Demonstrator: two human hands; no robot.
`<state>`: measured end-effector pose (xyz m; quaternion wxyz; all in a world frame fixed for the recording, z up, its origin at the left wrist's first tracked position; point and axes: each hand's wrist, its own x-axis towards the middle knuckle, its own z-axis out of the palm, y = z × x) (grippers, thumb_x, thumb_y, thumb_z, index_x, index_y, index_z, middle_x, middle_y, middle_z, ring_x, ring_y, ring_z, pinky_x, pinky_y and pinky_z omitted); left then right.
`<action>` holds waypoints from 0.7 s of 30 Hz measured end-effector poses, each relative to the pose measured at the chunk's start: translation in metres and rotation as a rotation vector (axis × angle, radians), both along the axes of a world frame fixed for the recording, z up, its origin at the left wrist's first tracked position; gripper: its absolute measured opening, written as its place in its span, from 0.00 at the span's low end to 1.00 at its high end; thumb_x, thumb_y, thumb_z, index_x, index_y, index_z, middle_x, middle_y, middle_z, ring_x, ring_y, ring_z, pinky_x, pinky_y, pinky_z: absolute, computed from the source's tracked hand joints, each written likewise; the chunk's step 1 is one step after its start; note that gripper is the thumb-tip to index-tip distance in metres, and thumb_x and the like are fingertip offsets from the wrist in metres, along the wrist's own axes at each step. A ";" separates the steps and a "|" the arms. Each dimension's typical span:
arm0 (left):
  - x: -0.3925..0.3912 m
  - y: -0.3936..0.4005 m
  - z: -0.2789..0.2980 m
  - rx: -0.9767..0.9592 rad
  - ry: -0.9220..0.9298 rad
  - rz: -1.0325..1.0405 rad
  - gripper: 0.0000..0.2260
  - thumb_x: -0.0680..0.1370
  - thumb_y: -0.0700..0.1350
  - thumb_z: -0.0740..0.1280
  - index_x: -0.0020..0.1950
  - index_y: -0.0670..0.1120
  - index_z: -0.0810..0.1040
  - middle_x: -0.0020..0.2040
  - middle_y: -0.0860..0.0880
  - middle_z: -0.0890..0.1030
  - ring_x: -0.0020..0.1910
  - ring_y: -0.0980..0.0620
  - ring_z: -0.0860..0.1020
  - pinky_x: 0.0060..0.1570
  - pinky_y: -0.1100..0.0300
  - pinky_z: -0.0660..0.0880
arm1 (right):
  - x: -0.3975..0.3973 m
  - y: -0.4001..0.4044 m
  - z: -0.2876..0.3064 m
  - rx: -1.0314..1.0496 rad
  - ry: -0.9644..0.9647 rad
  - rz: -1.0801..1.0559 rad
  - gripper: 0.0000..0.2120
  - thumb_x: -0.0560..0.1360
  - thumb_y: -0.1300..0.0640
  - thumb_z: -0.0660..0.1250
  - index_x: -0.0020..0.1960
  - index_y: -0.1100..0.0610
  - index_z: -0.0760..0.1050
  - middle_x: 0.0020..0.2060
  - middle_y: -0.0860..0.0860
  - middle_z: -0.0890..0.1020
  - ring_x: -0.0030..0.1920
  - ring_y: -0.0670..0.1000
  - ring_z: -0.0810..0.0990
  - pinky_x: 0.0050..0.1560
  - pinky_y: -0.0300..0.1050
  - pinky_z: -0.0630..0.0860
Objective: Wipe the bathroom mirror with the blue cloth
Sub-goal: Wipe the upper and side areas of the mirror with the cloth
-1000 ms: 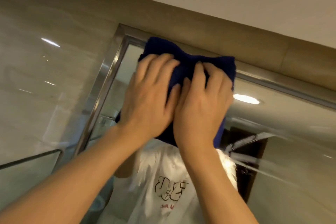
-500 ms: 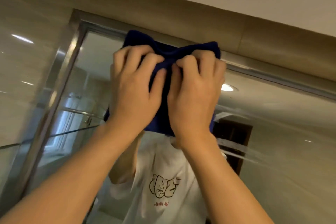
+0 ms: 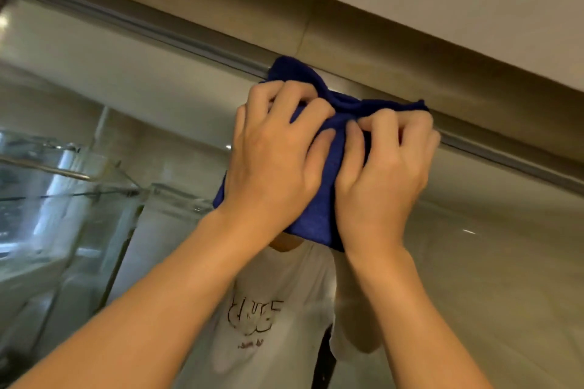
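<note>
Here, both hands' grip, left hand (image 3: 271,161), right hand (image 3: 384,174), bunching blue cloth (image 3: 319,218), mirror (image 3: 158,79) top edge part-hidden.

Both arms reach up, 2 hands side by side: left hand (image 3: 271,161) and right hand (image 3: 384,174), fingers curled, gripping the cloth (image 3: 319,215).

Warm, fairly dim indoor light, yellowish overall. Small bright glints in the mirror (image 3: 151,79) at the far left edge, mid-frame and lower right, perhaps ceiling lamps. Paler daylight tone at lower left. Soft smear across the left side and the mirror frame (image 3: 164,30). Straight lines tilted and bowed toward the edges. Sharpest at centre.
</note>
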<state>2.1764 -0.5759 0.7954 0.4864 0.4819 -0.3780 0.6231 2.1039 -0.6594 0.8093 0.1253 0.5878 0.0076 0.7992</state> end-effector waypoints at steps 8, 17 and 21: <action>-0.030 -0.030 -0.004 -0.092 0.064 0.055 0.07 0.79 0.45 0.65 0.53 0.44 0.81 0.53 0.46 0.78 0.54 0.41 0.72 0.52 0.58 0.60 | -0.029 -0.025 0.010 -0.163 0.086 -0.068 0.03 0.76 0.64 0.66 0.44 0.61 0.77 0.43 0.56 0.79 0.44 0.59 0.73 0.42 0.50 0.68; -0.144 -0.148 0.000 0.044 -0.065 -0.082 0.07 0.76 0.45 0.66 0.51 0.46 0.82 0.52 0.47 0.79 0.54 0.44 0.73 0.48 0.54 0.65 | -0.144 -0.149 -0.006 -0.015 -0.029 -0.172 0.08 0.79 0.62 0.64 0.42 0.63 0.75 0.42 0.59 0.78 0.43 0.61 0.73 0.47 0.45 0.64; -0.177 -0.181 0.007 0.054 -0.042 -0.090 0.08 0.77 0.46 0.66 0.53 0.47 0.81 0.53 0.48 0.80 0.56 0.44 0.72 0.49 0.54 0.64 | -0.176 -0.182 0.000 0.012 -0.024 -0.146 0.08 0.79 0.62 0.64 0.43 0.64 0.75 0.43 0.60 0.78 0.43 0.61 0.74 0.48 0.42 0.63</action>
